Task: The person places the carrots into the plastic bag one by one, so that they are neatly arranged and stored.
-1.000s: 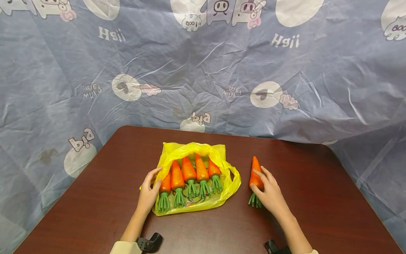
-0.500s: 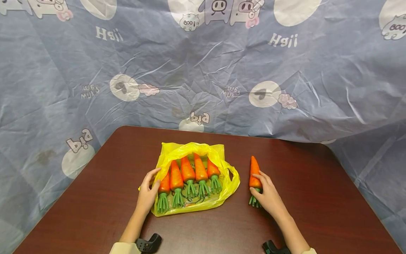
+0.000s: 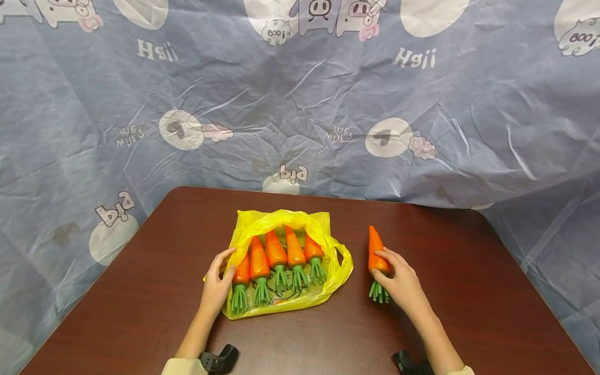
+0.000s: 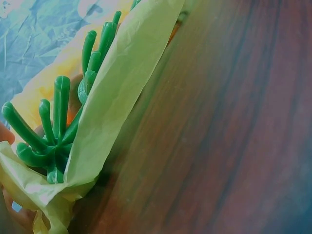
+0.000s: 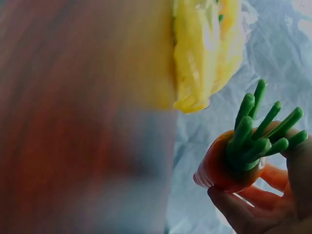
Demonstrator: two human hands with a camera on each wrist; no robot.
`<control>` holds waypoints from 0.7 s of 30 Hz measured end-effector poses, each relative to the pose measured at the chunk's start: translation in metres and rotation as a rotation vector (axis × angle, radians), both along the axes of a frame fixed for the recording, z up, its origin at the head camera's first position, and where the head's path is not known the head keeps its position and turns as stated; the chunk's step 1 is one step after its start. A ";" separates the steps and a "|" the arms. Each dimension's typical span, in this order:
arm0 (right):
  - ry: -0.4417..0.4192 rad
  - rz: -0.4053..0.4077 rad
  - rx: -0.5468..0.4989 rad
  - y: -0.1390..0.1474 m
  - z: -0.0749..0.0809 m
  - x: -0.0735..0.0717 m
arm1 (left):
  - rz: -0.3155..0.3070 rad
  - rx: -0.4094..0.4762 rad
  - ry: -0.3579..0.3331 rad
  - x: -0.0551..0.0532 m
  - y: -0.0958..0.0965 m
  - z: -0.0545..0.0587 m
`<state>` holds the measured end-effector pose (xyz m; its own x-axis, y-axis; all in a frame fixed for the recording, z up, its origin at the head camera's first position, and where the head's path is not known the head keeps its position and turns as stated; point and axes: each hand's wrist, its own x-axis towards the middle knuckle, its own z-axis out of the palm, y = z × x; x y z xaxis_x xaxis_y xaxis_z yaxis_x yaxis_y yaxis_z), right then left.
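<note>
My left hand (image 3: 217,281) grips the left edge of a yellow plastic bag (image 3: 309,302) lying on its side, its mouth held up. Inside the bag several orange carrots (image 3: 259,258) lie in a row, green stems toward me. To the right of the bag, my right hand (image 3: 400,284) pinches another carrot (image 3: 376,256) between thumb and fingers around its thick end, tip pointing away. The right wrist view looks at its stubby plastic-like stems (image 5: 248,146), with thumb and fingers on either side. In the left wrist view the bag's edge covers part of the green stems (image 4: 58,122).
A dark red-brown table (image 3: 300,349) lies under everything, with rounded far corners. Behind it hangs a wrinkled blue-grey cloth (image 3: 281,94) with cartoon prints. Black wrist devices (image 3: 220,359) sit at both wrists.
My right hand's fingers have closed round the carrot's thick end, and the carrot has shifted slightly away from me. The left hand stays at the bag's edge.
</note>
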<state>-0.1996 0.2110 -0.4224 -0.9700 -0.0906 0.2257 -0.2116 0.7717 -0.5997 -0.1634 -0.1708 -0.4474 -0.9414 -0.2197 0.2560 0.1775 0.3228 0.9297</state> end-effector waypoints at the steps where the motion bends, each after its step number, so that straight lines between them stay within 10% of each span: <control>1: 0.014 0.001 -0.005 -0.001 0.002 0.002 | -0.001 0.000 0.000 0.001 0.000 0.000; 21: 0.039 0.241 -0.246 -0.054 0.030 0.045 | -0.008 -0.009 -0.012 0.002 0.001 0.003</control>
<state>-0.1548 0.1568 -0.3922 -0.9175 -0.2542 0.3058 -0.3967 0.5300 -0.7495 -0.1614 -0.1703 -0.4444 -0.9462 -0.2098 0.2465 0.1690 0.3295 0.9289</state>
